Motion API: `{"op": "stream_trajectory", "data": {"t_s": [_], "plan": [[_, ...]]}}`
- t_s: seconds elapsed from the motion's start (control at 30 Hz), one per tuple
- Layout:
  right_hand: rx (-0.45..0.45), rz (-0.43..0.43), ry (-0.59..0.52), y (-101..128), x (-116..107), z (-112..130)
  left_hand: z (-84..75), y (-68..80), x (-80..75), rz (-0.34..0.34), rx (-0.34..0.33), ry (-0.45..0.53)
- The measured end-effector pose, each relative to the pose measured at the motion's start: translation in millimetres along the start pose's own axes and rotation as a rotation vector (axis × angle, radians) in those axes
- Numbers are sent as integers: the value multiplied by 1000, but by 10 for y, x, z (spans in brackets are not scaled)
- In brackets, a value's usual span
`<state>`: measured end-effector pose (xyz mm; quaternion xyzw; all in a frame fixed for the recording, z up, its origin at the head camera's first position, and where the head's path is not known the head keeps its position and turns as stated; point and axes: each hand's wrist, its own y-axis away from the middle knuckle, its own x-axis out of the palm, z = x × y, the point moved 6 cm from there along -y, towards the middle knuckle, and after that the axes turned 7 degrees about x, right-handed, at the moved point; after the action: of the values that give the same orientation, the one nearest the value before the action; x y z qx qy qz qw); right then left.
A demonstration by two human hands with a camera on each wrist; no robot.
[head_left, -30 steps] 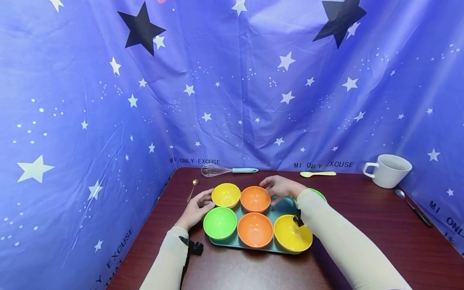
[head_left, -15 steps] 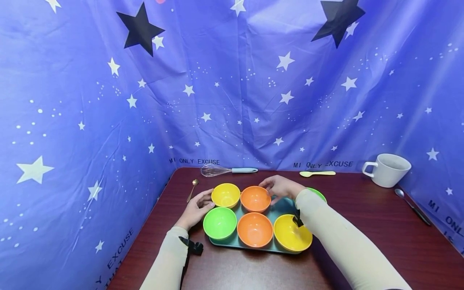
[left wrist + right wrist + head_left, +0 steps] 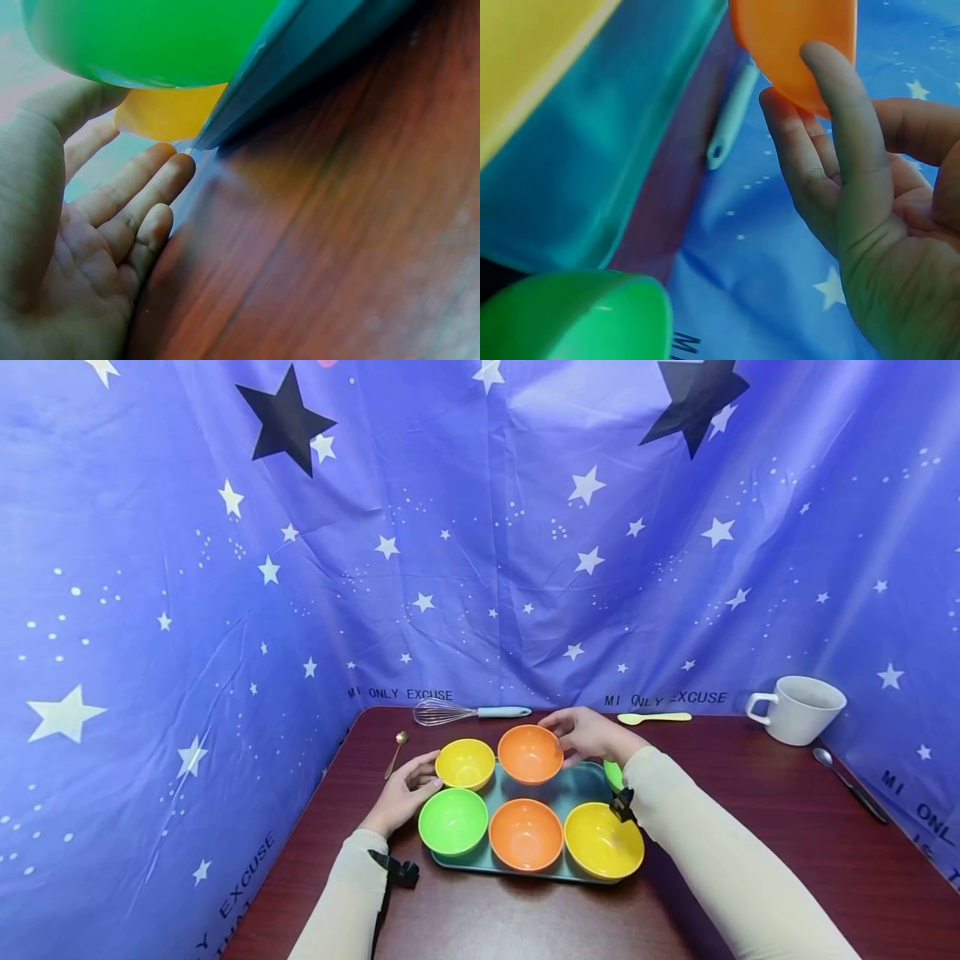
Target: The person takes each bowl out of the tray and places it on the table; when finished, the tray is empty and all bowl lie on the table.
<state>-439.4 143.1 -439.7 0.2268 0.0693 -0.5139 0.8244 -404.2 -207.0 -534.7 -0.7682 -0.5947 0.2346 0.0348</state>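
My right hand (image 3: pixel 585 732) pinches the right side of an orange bowl (image 3: pixel 530 753), holding it up above the back of a teal tray (image 3: pixel 580 782). In the right wrist view, thumb and fingers meet the orange bowl's (image 3: pixel 799 49) outer wall. At the tray's left side, my left hand (image 3: pixel 402 795) lies with relaxed fingers beside a yellow bowl (image 3: pixel 465 764) and a green bowl (image 3: pixel 453 822). The left wrist view has its fingertips by the tray rim, under the yellow bowl (image 3: pixel 169 112). A second orange bowl (image 3: pixel 526 835) and second yellow bowl (image 3: pixel 600 843) sit along the tray's front.
Another green bowl (image 3: pixel 614 775) is mostly hidden behind the right sleeve. A whisk (image 3: pixel 472 712) and pale yellow spoon (image 3: pixel 654 718) lie along the back. A small gold spoon (image 3: pixel 397 753) lies left; a white mug (image 3: pixel 802 710) and black-handled spoon (image 3: pixel 851 787) are right.
The back orange bowl has risen off the tray in my right hand, baring more of the tray beneath. My right forearm shifted slightly right, covering more of the green bowl. My left hand stays put.
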Motion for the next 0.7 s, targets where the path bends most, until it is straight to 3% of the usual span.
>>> {"op": "stream_trajectory", "data": {"t_s": [0.7], "plan": [[-195,-134,-34,716,-214,130,24,8,-6,-4,-12,38]]}}
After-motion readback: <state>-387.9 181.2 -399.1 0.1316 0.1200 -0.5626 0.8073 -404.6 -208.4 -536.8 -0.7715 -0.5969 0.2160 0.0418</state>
